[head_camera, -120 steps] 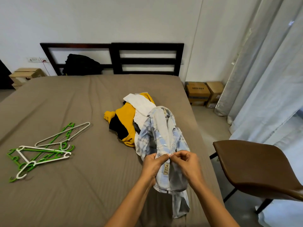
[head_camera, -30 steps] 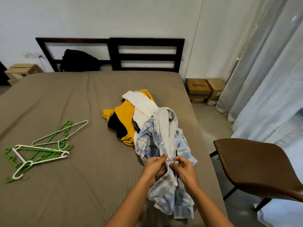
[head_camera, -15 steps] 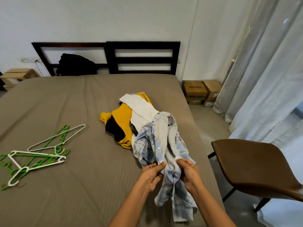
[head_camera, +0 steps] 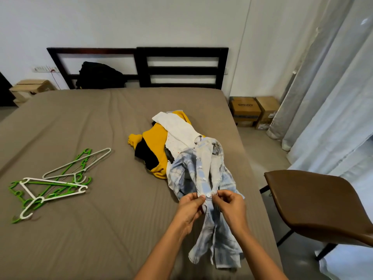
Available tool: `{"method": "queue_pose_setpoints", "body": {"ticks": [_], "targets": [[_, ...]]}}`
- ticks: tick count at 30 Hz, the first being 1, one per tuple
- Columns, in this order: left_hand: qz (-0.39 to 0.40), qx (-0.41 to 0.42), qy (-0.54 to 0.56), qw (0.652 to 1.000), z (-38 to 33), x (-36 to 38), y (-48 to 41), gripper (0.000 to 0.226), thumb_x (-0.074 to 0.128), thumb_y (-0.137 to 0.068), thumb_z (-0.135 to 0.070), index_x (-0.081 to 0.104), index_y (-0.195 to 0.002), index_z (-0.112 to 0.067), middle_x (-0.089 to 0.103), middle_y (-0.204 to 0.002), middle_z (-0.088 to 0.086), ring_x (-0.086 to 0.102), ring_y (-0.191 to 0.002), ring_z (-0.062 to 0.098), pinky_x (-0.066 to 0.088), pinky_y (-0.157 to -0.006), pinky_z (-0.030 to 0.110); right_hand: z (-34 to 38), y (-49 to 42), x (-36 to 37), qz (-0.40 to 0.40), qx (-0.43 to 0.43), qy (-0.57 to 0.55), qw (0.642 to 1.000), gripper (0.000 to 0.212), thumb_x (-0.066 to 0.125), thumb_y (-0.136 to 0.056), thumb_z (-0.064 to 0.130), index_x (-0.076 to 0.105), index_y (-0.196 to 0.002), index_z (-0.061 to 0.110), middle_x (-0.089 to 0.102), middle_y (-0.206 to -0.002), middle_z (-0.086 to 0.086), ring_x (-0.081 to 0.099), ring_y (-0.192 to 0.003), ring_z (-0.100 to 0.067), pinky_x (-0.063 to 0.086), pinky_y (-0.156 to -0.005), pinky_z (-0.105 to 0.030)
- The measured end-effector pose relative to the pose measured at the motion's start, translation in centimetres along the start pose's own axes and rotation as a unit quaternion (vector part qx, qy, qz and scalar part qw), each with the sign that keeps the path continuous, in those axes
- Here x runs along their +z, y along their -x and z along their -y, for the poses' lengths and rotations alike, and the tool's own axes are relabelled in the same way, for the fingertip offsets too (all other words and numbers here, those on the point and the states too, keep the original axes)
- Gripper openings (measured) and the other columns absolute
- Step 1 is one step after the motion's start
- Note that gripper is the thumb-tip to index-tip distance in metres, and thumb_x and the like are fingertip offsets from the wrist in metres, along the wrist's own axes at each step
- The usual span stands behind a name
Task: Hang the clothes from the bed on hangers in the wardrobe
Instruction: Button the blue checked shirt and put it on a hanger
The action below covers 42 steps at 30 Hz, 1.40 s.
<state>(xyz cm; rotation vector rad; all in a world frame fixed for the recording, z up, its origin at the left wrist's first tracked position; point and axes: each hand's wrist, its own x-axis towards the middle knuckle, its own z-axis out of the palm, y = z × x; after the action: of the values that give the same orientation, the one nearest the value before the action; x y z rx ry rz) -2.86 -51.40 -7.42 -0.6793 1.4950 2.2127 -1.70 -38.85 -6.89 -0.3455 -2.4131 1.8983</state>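
A light blue plaid shirt [head_camera: 203, 174] lies lengthwise on the brown bed [head_camera: 84, 229], its hem hanging toward me. My left hand [head_camera: 190, 209] and my right hand [head_camera: 232, 207] both pinch its button placket at a white button, thumbs and fingertips almost touching. Behind the shirt sit a white garment [head_camera: 177, 132] and a yellow and black garment [head_camera: 153, 146] in a pile. Several green and white hangers [head_camera: 50, 182] lie tangled on the bed's left side. No wardrobe is in view.
A brown chair [head_camera: 316, 203] stands close to the bed's right edge. Cardboard boxes [head_camera: 254, 112] sit on the floor by the curtains [head_camera: 327, 87]. A black bag [head_camera: 99, 75] leans on the dark headboard [head_camera: 181, 65]. Another box [head_camera: 30, 88] is far left.
My hands have moved along the shirt's placket from near the collar label to a button farther down. The shirt now lies spread out longer on the bed.
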Motion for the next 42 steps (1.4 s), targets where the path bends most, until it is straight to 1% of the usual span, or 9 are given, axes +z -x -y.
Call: {"method": "queue_pose_setpoints", "body": {"ticks": [6, 10, 13, 18, 22, 29, 34, 38, 42], "targets": [[-0.021, 0.021, -0.074, 0.997, 0.2, 0.4, 0.1, 0.010, 0.069, -0.083, -0.016, 0.063, -0.084, -0.009, 0.058, -0.064, 0.002, 0.048, -0.051, 0.009, 0.040, -0.054, 0.023, -0.4, 0.0, 0.1, -0.014, -0.015, 0.059, 0.998, 0.006, 0.071, -0.078, 0.012, 0.073, -0.077, 0.017, 0.070, -0.068, 0.004, 0.067, -0.067, -0.012, 0.057, -0.067, -0.034], [-0.028, 0.049, -0.079, 0.995, 0.1, 0.2, 0.4, 0.013, 0.072, -0.081, -0.008, 0.060, -0.085, -0.008, 0.066, -0.067, 0.004, 0.051, -0.042, 0.005, 0.040, -0.043, 0.018, -0.2, 0.4, -0.4, -0.033, -0.013, 0.043, 0.998, 0.009, 0.069, -0.082, 0.010, 0.072, -0.077, 0.017, 0.069, -0.067, 0.005, 0.065, -0.067, -0.010, 0.056, -0.068, -0.031], [-0.044, 0.083, -0.108, 0.990, 0.2, 0.0, 0.6, 0.017, 0.075, -0.077, -0.007, 0.060, -0.084, -0.007, 0.070, -0.074, 0.009, 0.060, -0.050, 0.007, 0.043, -0.045, 0.018, 0.1, 0.9, -0.8, -0.103, -0.034, 0.045, 0.993, 0.007, 0.068, -0.085, 0.014, 0.071, -0.091, 0.016, 0.069, -0.080, 0.008, 0.065, -0.076, -0.004, 0.052, -0.069, -0.017], [-0.047, 0.104, -0.145, 0.983, 0.3, -0.2, 0.5, 0.022, 0.078, -0.074, -0.011, 0.061, -0.087, -0.007, 0.070, -0.073, 0.008, 0.062, -0.056, 0.010, 0.046, -0.052, 0.023, 0.4, 1.0, -0.4, -0.012, -0.102, 0.149, 0.983, 0.006, 0.070, -0.082, 0.011, 0.075, -0.084, 0.015, 0.064, -0.072, 0.015, 0.062, -0.070, 0.002, 0.051, -0.067, -0.015], [-0.048, 0.103, -0.157, 0.981, 0.1, -0.4, 0.4, 0.024, 0.080, -0.072, -0.010, 0.060, -0.086, -0.009, 0.069, -0.071, 0.008, 0.062, -0.057, 0.013, 0.046, -0.051, 0.022, -0.1, 0.5, -0.6, 0.032, -0.070, 0.148, 0.986, 0.008, 0.071, -0.082, 0.012, 0.075, -0.087, 0.015, 0.067, -0.076, 0.011, 0.062, -0.073, 0.004, 0.048, -0.067, -0.006], [-0.036, 0.105, -0.201, 0.973, -0.7, -0.7, 0.2, 0.037, 0.082, -0.068, -0.009, 0.052, -0.089, -0.013, 0.063, -0.066, 0.005, 0.058, -0.051, 0.010, 0.044, -0.048, 0.022, -0.1, 0.4, -0.9, 0.066, 0.019, -0.028, 0.997, 0.022, 0.069, -0.080, -0.001, 0.072, -0.073, 0.019, 0.072, -0.067, -0.002, 0.068, -0.064, -0.014, 0.055, -0.063, -0.024], [-0.041, 0.120, -0.240, 0.962, -0.6, -0.9, 0.0, 0.038, 0.082, -0.067, -0.012, 0.050, -0.087, -0.017, 0.061, -0.064, 0.004, 0.056, -0.055, 0.015, 0.046, -0.056, 0.027, -0.5, 0.2, -0.8, 0.059, 0.026, 0.004, 0.998, 0.021, 0.074, -0.077, 0.004, 0.071, -0.072, 0.025, 0.072, -0.070, -0.005, 0.069, -0.071, -0.025, 0.057, -0.069, -0.038], [-0.058, 0.130, -0.255, 0.956, -0.4, -0.8, 0.0, 0.037, 0.081, -0.067, -0.010, 0.049, -0.086, -0.016, 0.061, -0.067, 0.008, 0.056, -0.055, 0.016, 0.045, -0.053, 0.027, -0.6, 0.4, -0.5, 0.059, 0.005, 0.057, 0.997, 0.025, 0.074, -0.077, 0.008, 0.069, -0.069, 0.031, 0.067, -0.062, 0.005, 0.065, -0.063, -0.016, 0.057, -0.067, -0.037], [-0.090, 0.151, -0.274, 0.946, -0.3, -0.9, 0.1, 0.036, 0.081, -0.066, -0.012, 0.052, -0.088, -0.013, 0.064, -0.068, 0.010, 0.057, -0.054, 0.016, 0.044, -0.050, 0.026, -0.5, 0.9, -0.1, 0.077, 0.003, 0.040, 0.996, 0.024, 0.060, -0.084, 0.001, 0.072, -0.069, 0.015, 0.066, -0.061, -0.002, 0.062, -0.059, -0.015, 0.054, -0.057, -0.033]]}}
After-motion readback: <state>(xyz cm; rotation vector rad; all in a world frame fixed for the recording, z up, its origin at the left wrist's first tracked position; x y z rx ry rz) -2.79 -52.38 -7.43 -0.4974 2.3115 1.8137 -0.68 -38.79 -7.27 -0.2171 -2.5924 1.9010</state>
